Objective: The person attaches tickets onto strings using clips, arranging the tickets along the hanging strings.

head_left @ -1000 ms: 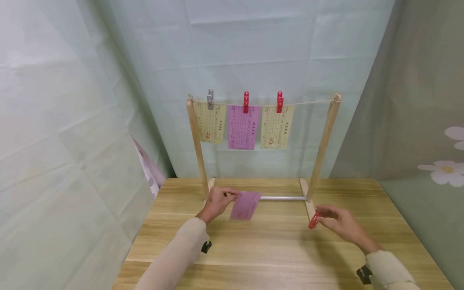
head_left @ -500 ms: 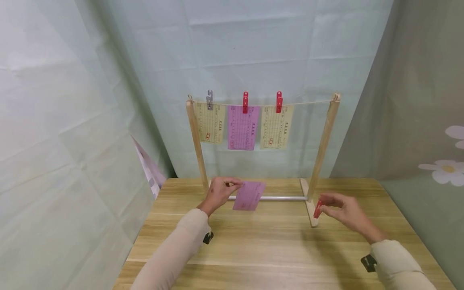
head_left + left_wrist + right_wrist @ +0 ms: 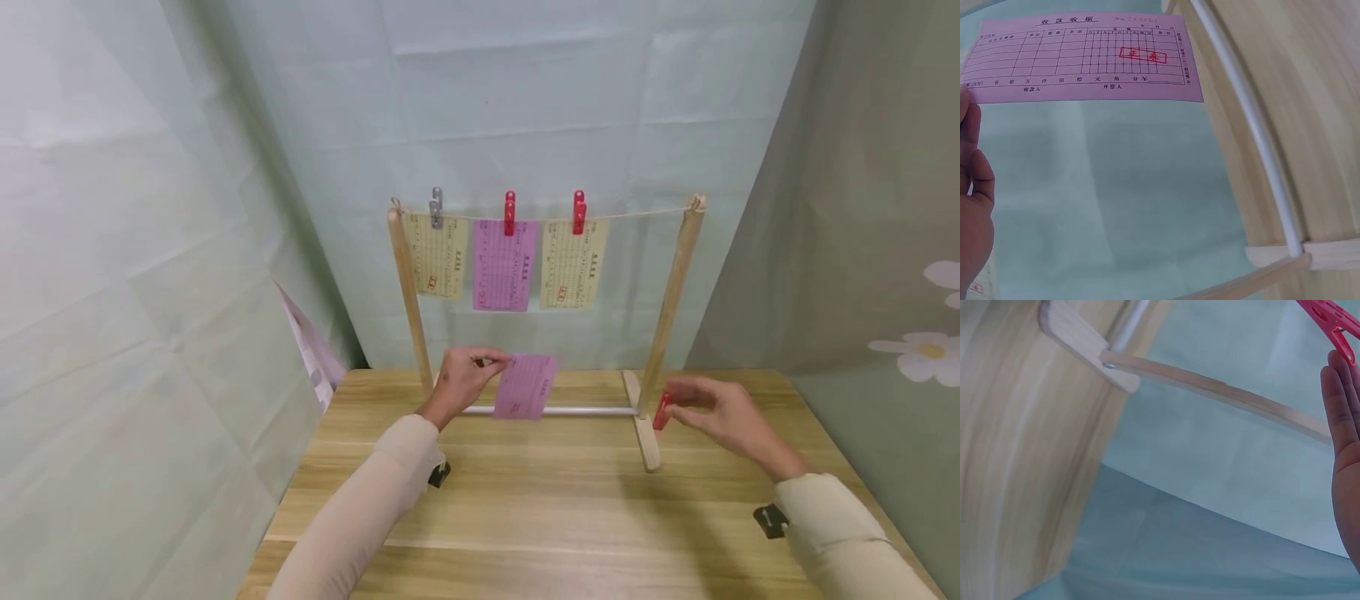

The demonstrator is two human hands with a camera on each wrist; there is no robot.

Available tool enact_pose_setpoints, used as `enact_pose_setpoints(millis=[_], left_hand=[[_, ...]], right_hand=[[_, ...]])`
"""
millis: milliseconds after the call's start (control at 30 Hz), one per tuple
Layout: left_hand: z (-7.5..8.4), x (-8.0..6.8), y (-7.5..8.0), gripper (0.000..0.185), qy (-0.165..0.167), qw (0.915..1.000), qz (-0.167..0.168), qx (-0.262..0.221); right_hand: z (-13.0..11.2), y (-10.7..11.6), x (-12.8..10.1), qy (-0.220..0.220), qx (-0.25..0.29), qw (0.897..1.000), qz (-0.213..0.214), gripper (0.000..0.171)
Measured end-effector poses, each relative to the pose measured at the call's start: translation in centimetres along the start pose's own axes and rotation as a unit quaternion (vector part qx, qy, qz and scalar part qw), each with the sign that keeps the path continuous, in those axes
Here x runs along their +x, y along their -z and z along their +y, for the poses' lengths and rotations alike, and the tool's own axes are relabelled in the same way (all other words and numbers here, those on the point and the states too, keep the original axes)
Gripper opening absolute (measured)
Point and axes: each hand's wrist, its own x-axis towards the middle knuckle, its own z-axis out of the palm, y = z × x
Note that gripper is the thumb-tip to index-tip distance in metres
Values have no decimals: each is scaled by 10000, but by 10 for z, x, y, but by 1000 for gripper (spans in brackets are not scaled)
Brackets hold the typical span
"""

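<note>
My left hand point(image 3: 463, 379) pinches the left edge of a pink printed slip point(image 3: 527, 387) and holds it up in front of the wooden rack point(image 3: 670, 292). The same pink slip point(image 3: 1085, 57) fills the top of the left wrist view, with my left hand point(image 3: 974, 206) at its corner. My right hand point(image 3: 705, 408) holds a red clothespin point(image 3: 661, 412) beside the rack's right post. The red clothespin point(image 3: 1332, 324) shows at the top right of the right wrist view. On the string point(image 3: 645, 214) hang a yellow slip point(image 3: 436, 254), a pink slip point(image 3: 505, 264) and another yellow slip point(image 3: 570, 263), each clipped.
The rack stands on a wooden table point(image 3: 570, 517), with a white crossbar point(image 3: 592, 411) between its feet. A grey clip point(image 3: 435, 207) and two red clips point(image 3: 509, 211) hold the hung slips. The string's right part is bare. Pale cloth backdrop surrounds the table.
Both hands have risen off the table and moved towards the rack. The pink slip went up and slightly right; the red clothespin lifted from the table beside the rack's right foot.
</note>
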Motion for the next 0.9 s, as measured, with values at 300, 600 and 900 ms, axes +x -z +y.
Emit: enact_pose_setpoints(millis=[300, 600, 900], left_hand=[[14, 16, -3, 6, -329, 9993, 168, -101], [28, 31, -8, 7, -540, 9979, 353, -105], [45, 50, -11, 7, -521, 9953, 573, -587]], right_hand=[[-12, 18, 22, 134, -56, 9998, 137, 36], [-30, 33, 39, 202, -291, 9989, 307, 35], [-49, 50, 55, 525, -345, 9972, 410, 36]])
